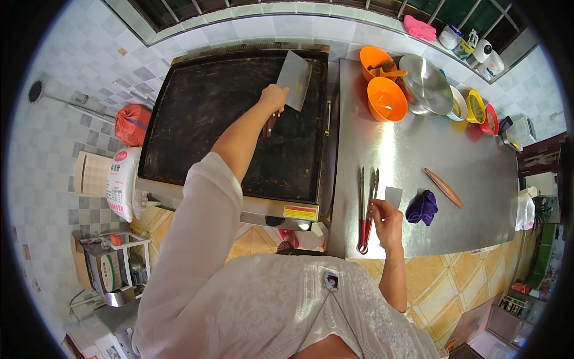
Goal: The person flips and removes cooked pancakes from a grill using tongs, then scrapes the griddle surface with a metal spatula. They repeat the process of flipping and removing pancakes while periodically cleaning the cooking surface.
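- A wide steel bowl (427, 81) sits at the back of the metal table (359, 143).
- Two orange bowls (376, 106) stand just left of the steel bowl; an orange-handled utensil (391, 73) lies across the rear one.
- A yellow bowl (469, 110) and a red bowl (485, 127), both with contents, are to its right.
- A tapered wooden rod (444, 188) and a bunched purple cloth (422, 208) lie in front of it.
- A folded pink cloth (420, 28) rests on the windowsill (382, 24) behind it.
- A white sack (122, 179) stands far to its left.

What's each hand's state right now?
Left hand: closed, holding the wide metal spatula.
Right hand: at the red-handled tongs; whether gripping cannot be told.
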`<state>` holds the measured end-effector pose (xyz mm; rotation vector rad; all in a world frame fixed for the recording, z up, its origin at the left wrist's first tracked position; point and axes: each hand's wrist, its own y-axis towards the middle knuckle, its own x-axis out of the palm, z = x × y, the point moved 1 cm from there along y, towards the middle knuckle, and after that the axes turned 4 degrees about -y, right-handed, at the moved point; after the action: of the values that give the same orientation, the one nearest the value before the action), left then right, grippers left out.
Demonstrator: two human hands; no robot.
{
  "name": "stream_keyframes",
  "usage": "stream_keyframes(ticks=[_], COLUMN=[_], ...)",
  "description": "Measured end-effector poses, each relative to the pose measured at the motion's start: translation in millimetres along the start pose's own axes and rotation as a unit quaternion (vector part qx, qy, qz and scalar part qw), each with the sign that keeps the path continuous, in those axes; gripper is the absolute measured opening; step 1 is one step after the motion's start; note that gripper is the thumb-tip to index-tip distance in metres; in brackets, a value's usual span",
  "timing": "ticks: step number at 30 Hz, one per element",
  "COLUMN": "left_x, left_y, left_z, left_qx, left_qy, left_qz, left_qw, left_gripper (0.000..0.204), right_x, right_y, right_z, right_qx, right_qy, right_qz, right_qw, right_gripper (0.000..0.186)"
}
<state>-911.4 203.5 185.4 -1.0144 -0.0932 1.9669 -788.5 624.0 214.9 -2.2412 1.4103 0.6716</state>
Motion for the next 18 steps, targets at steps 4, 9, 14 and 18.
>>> stream_keyframes(ticks=[4,9,14,18], left_x=[18,12,-20,-48], left_y=[-10,-50,-107,-140], left_z=[4,-22,-63,-81], left_qx=[0.026,0.052,0.088,0.124], left_qy=[-0.042,0.002,0.096,0.149], left_qz=[-0.030,-0.079,-0.125,-0.195], left_qw=[0.998,0.995,0.984,0.961], left_gripper=[0.046,0.048,0.050,0.042], right_x=[-3,0,9,19], right_y=[-6,-7,-6,-4], right_z=[20,8,-11,-23], right_qx=[0.002,0.008,0.000,0.010], right_qy=[-0.001,-0.008,-0.010,0.033], right_qz=[0.014,0.006,0.002,-0.001], right_qw=[1.000,1.000,1.000,0.999], right_gripper=[0.016,0.016,0.016,0.015])
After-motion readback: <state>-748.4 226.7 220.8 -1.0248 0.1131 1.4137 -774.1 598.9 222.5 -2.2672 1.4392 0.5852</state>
